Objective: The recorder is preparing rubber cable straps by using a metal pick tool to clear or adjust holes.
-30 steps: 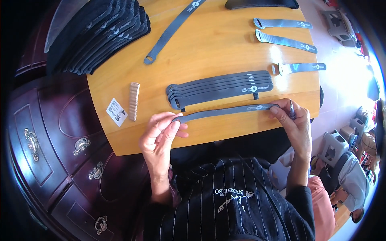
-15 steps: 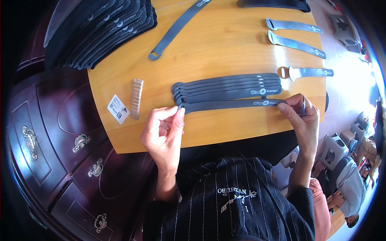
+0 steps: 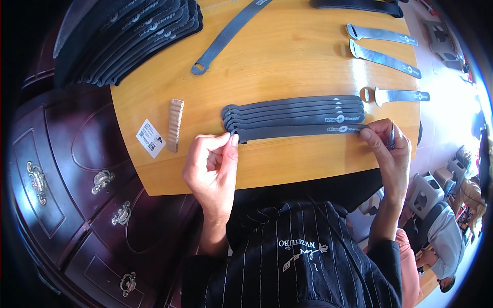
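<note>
A black fabric strap [image 3: 303, 132] stretches between my two hands near the table's front edge. My left hand [image 3: 211, 167] pinches its left end, where a slot shows partly behind the fingertips. The strap's right end is pinched between thumb and forefinger of my right hand [image 3: 389, 146]. A small pointed metal tool [image 3: 392, 136] is also tucked in that hand; its kind is mostly hidden. Just beyond the held strap lies an overlapping row of several matching straps [image 3: 287, 112], slotted ends to the left.
A thick pile of black straps [image 3: 149, 38] fills the far left. One loose strap [image 3: 231, 37] lies beyond the row. Smaller grey straps [image 3: 387, 57] lie on the right. A ridged tan strip [image 3: 175, 126] and a white label card [image 3: 151, 138] are at left.
The held strap has moved slightly away from me, closer against the row. Both hands still grip its ends, and the left has shifted a little to the right.
</note>
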`<move>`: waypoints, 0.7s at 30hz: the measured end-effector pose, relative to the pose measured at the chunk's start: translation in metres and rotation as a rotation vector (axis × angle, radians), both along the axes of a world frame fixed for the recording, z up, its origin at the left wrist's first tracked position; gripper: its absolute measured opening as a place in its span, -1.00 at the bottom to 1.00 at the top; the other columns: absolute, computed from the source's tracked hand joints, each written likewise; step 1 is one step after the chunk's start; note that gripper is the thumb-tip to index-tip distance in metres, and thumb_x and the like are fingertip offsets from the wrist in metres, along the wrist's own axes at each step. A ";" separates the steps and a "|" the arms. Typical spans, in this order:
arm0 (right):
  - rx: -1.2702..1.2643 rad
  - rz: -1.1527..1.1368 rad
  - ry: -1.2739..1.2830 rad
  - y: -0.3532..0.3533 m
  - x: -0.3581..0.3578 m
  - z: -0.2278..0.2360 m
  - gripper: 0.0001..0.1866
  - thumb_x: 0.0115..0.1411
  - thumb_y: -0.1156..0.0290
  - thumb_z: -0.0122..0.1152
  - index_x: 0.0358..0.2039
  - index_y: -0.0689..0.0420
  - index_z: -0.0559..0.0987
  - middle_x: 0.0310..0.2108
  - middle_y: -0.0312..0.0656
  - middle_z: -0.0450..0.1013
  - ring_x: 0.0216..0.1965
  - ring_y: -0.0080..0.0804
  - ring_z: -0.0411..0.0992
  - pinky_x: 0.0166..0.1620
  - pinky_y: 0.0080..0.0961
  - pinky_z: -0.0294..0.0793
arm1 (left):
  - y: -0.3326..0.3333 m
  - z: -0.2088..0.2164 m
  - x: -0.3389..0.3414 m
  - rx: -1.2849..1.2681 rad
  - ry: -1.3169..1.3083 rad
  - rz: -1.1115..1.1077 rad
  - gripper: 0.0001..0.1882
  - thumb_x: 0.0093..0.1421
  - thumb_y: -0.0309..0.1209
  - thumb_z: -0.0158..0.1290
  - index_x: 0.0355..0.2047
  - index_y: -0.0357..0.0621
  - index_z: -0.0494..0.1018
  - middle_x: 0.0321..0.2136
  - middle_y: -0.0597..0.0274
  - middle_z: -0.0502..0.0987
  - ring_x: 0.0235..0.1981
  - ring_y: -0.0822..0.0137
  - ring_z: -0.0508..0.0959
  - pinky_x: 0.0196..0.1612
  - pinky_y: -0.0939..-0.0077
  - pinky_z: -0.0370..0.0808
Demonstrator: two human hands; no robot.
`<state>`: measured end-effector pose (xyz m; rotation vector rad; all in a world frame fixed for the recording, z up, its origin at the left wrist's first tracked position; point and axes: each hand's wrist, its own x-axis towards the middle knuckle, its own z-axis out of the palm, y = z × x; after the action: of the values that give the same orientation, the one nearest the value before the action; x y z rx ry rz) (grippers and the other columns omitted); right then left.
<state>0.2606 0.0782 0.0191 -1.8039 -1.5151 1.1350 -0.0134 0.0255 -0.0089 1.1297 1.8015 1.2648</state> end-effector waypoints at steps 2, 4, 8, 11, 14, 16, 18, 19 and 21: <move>-0.001 0.003 -0.006 0.001 0.000 0.001 -0.85 0.11 0.43 0.34 -0.38 0.23 0.56 -0.59 -0.40 0.43 -0.58 -0.74 0.20 -0.47 -0.71 0.18 | 0.001 0.000 0.000 0.011 0.002 -0.002 -0.89 0.13 -0.64 0.18 -0.35 -0.32 0.46 -0.46 0.38 0.42 -0.56 0.70 0.35 -0.54 0.85 0.26; -0.022 -0.004 -0.009 0.001 0.000 0.001 -0.86 0.11 0.44 0.34 -0.38 0.22 0.56 -0.59 -0.42 0.43 -0.58 -0.75 0.20 -0.47 -0.72 0.17 | 0.001 0.001 0.000 0.000 -0.006 -0.005 -0.89 0.13 -0.65 0.17 -0.35 -0.34 0.45 -0.46 0.40 0.40 -0.54 0.71 0.33 -0.50 0.86 0.26; -0.010 -0.007 0.014 -0.001 0.000 -0.001 -0.86 0.11 0.45 0.34 -0.39 0.22 0.56 -0.59 -0.43 0.43 -0.57 -0.76 0.19 -0.47 -0.72 0.17 | 0.000 0.001 -0.001 0.006 0.016 -0.032 -0.88 0.12 -0.71 0.15 -0.37 -0.38 0.42 -0.44 0.30 0.40 -0.54 0.67 0.38 -0.51 0.80 0.35; -0.007 -0.005 0.016 0.000 0.000 0.000 -0.86 0.11 0.45 0.34 -0.39 0.22 0.56 -0.58 -0.43 0.43 -0.57 -0.76 0.19 -0.46 -0.72 0.17 | 0.001 0.000 -0.001 0.020 0.018 -0.035 -0.88 0.11 -0.72 0.14 -0.37 -0.38 0.42 -0.44 0.29 0.40 -0.54 0.67 0.38 -0.51 0.81 0.35; -0.011 -0.009 0.026 0.001 -0.001 -0.001 -0.86 0.11 0.45 0.34 -0.39 0.22 0.57 -0.58 -0.42 0.44 -0.56 -0.76 0.20 -0.45 -0.72 0.18 | 0.000 0.000 -0.001 0.033 0.018 -0.016 -0.89 0.13 -0.66 0.16 -0.35 -0.34 0.45 -0.46 0.40 0.40 -0.52 0.70 0.33 -0.46 0.86 0.27; -0.009 -0.003 0.006 0.001 -0.001 -0.001 -0.86 0.12 0.44 0.33 -0.39 0.22 0.57 -0.58 -0.42 0.44 -0.55 -0.74 0.21 -0.44 -0.71 0.20 | 0.001 0.000 0.000 0.029 0.022 -0.019 -0.89 0.13 -0.67 0.16 -0.35 -0.34 0.45 -0.47 0.41 0.38 -0.53 0.71 0.32 -0.46 0.86 0.27; -0.002 -0.002 0.009 0.001 0.000 -0.002 -0.86 0.12 0.44 0.33 -0.39 0.22 0.57 -0.58 -0.42 0.44 -0.54 -0.74 0.22 -0.44 -0.71 0.21 | 0.001 0.000 0.002 0.024 0.038 -0.019 -0.89 0.14 -0.67 0.16 -0.35 -0.33 0.44 -0.48 0.42 0.37 -0.54 0.71 0.30 -0.46 0.86 0.26; 0.006 -0.001 0.012 0.001 0.000 -0.003 -0.87 0.12 0.44 0.33 -0.39 0.22 0.56 -0.58 -0.42 0.44 -0.54 -0.73 0.23 -0.43 -0.70 0.21 | 0.001 0.000 0.003 0.019 0.054 -0.020 -0.89 0.14 -0.67 0.15 -0.36 -0.33 0.44 -0.49 0.44 0.36 -0.55 0.72 0.29 -0.47 0.85 0.25; -0.004 -0.011 0.004 0.001 0.001 0.000 -0.87 0.12 0.45 0.32 -0.39 0.23 0.56 -0.58 -0.41 0.44 -0.53 -0.73 0.24 -0.43 -0.71 0.23 | 0.002 0.001 0.005 0.011 0.097 -0.033 -0.88 0.12 -0.69 0.15 -0.37 -0.34 0.43 -0.50 0.40 0.34 -0.58 0.69 0.30 -0.52 0.80 0.26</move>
<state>0.2616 0.0793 0.0188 -1.8094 -1.4994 1.1372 -0.0080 0.0279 -0.0078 1.2415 1.8404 1.2206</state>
